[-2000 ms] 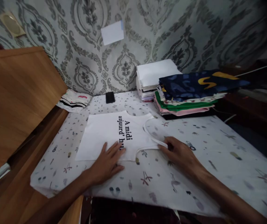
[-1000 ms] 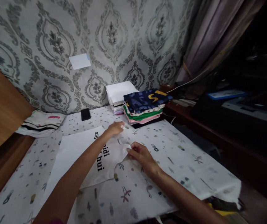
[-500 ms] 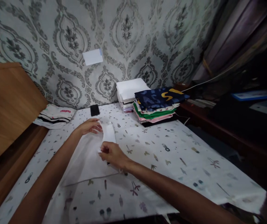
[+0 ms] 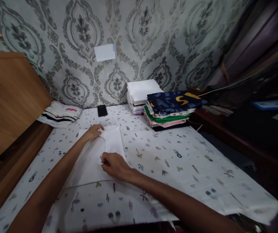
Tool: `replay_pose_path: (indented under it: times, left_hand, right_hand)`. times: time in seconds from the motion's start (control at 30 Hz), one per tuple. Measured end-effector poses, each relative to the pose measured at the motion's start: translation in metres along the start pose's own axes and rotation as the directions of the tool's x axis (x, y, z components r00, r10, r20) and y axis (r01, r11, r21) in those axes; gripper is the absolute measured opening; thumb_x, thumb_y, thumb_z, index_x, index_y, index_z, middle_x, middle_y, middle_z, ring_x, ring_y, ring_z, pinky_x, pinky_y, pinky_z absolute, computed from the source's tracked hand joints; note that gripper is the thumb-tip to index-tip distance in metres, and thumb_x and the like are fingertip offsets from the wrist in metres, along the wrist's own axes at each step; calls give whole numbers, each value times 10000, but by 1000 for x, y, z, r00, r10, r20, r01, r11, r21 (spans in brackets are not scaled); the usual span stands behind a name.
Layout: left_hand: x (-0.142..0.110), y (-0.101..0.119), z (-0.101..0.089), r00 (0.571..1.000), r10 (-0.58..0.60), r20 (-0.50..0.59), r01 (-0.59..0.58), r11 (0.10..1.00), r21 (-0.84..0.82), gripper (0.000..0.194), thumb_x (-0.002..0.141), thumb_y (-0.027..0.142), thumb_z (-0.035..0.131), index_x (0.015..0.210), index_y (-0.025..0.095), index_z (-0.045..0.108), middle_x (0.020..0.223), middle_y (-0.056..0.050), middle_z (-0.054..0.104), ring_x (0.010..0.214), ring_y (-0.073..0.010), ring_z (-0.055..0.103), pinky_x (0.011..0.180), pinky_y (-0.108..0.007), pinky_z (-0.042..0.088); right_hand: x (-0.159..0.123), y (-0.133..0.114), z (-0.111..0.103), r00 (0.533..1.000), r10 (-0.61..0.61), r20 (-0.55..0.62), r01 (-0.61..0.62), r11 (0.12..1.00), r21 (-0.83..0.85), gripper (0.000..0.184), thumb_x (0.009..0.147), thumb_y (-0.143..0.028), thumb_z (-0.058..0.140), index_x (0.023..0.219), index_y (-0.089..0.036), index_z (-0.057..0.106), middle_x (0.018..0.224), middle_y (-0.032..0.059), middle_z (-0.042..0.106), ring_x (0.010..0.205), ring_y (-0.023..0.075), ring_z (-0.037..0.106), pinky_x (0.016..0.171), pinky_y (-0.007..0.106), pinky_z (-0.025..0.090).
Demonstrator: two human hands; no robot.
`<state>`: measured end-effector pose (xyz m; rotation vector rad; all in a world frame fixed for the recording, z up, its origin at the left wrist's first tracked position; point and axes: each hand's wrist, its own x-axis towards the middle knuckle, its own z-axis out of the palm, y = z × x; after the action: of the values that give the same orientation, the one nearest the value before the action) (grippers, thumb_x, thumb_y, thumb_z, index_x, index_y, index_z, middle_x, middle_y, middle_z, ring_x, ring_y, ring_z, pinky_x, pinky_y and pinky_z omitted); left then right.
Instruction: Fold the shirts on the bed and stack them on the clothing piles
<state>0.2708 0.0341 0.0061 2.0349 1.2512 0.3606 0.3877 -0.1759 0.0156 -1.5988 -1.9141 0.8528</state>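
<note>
A thin white garment [image 4: 90,165] lies partly folded on the patterned cloth in front of me. My left hand [image 4: 95,131] is at its far edge, with fingers and thumb closed on the fabric. Nearer to me, my right hand [image 4: 116,165] pinches a bit of the same garment in a closed fist. Between the two hands a folded-over layer shows a curved edge. Beyond my right hand the far right corner of the garment lies flat. What kind of garment it is, I cannot make out.
A white patterned cloth [image 4: 177,174] covers the surface. Two stacks of folded clothes, one topped by a white piece [image 4: 143,90] and one by a navy piece [image 4: 170,103], stand at the back. A phone [image 4: 102,110], more folded clothes [image 4: 61,113] and a wooden panel [image 4: 10,103] are left.
The raised white fabric has come down and spread flatter toward the far side. My left hand has lowered onto its far edge; my right hand still pinches the cloth. The view has shifted slightly.
</note>
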Motion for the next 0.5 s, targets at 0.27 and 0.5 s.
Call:
replay_pose_path:
  times: [0.27, 0.5]
  left_hand:
    - [-1, 13, 16, 958, 273, -85, -229, 910, 347, 234, 783, 178, 542, 961, 221, 688, 1029, -71, 615, 1073, -265, 555, 991, -400, 424]
    - [38, 37, 58, 943, 332, -32, -298, 881, 367, 134, 770, 224, 563, 802, 196, 690, 844, -46, 650, 860, -215, 586, 834, -330, 469]
  right_hand:
    - [-15, 4, -4, 992, -125, -5, 125, 992, -17, 78, 809, -114, 592, 768, -178, 612, 761, -13, 629, 660, 110, 495, 625, 229, 329]
    - [-39, 25, -7, 982, -186, -18, 173, 938, -300, 72, 882, -175, 580, 934, -168, 630, 971, 64, 638, 860, 174, 554, 696, 272, 390]
